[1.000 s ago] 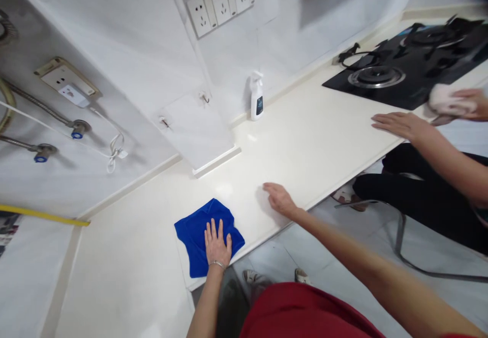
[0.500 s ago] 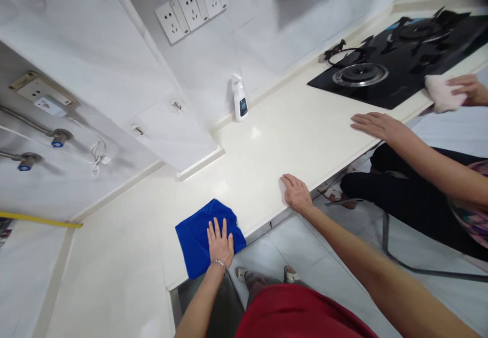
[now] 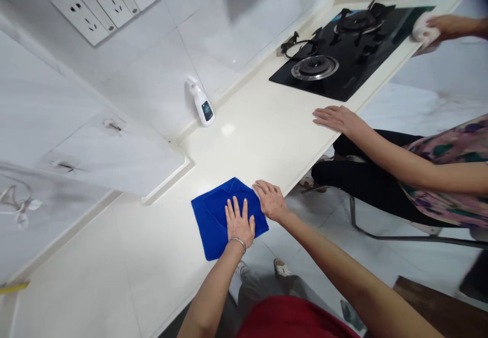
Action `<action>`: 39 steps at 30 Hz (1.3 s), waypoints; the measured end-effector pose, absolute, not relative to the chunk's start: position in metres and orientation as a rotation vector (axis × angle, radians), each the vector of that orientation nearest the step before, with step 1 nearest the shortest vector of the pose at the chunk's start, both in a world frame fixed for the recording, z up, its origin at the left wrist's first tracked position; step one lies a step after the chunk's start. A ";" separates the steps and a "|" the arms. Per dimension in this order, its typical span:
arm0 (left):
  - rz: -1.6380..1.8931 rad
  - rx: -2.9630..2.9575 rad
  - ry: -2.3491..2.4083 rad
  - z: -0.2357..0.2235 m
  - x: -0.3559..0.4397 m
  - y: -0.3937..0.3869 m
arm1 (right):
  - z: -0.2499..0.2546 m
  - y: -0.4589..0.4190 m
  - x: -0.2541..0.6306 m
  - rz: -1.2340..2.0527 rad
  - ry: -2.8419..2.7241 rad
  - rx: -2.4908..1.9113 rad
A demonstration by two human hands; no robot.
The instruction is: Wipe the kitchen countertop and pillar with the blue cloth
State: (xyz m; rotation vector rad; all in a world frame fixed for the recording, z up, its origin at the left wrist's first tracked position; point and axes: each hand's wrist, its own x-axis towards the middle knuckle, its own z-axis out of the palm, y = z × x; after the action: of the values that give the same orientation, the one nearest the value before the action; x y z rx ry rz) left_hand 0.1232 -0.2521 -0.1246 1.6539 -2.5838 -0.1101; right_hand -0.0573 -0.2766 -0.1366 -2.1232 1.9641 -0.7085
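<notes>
Cream kitchen worktop (image 3: 244, 150): my left hand (image 3: 239, 222) lies flat on the blue microfibre cloth (image 3: 213, 221), apparently pinning it down. My right hand (image 3: 270, 201), just beside, touches its edge; neither grips. Spray bottle (image 3: 201, 103) stands ahead of my hands, gas hob (image 3: 343, 76) farther ahead.

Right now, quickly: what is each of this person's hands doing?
Left hand: open, flat on the blue cloth, not gripping it.
Right hand: open, at the cloth's edge, holding nothing.

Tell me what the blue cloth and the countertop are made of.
The blue cloth looks like matte microfibre: soft pile, folding creases. The countertop looks like polished engineered stone, perhaps quartz: glossy cream surface with a bright reflection; exact stone unclear.
</notes>
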 end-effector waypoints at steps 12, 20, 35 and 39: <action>-0.223 1.426 -2.624 -0.128 0.092 -0.339 | -0.160 -0.298 -0.050 -1.403 2.297 -1.568; -0.317 1.669 -2.365 -0.127 0.071 -0.421 | -0.173 -0.297 -0.052 -1.316 2.341 -1.597; -0.144 1.952 -2.102 -0.129 0.104 -0.607 | -0.181 -0.298 -0.054 -1.238 2.377 -1.617; -0.165 1.953 -2.070 -0.125 0.117 -0.640 | -0.183 -0.299 -0.055 -1.235 2.388 -1.632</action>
State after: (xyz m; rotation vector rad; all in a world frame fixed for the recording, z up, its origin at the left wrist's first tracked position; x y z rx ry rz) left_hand 0.1170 -0.6395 -0.1252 1.9535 -2.0701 -0.1654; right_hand -0.0548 -0.2995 -0.1826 -1.6317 2.3877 -1.2349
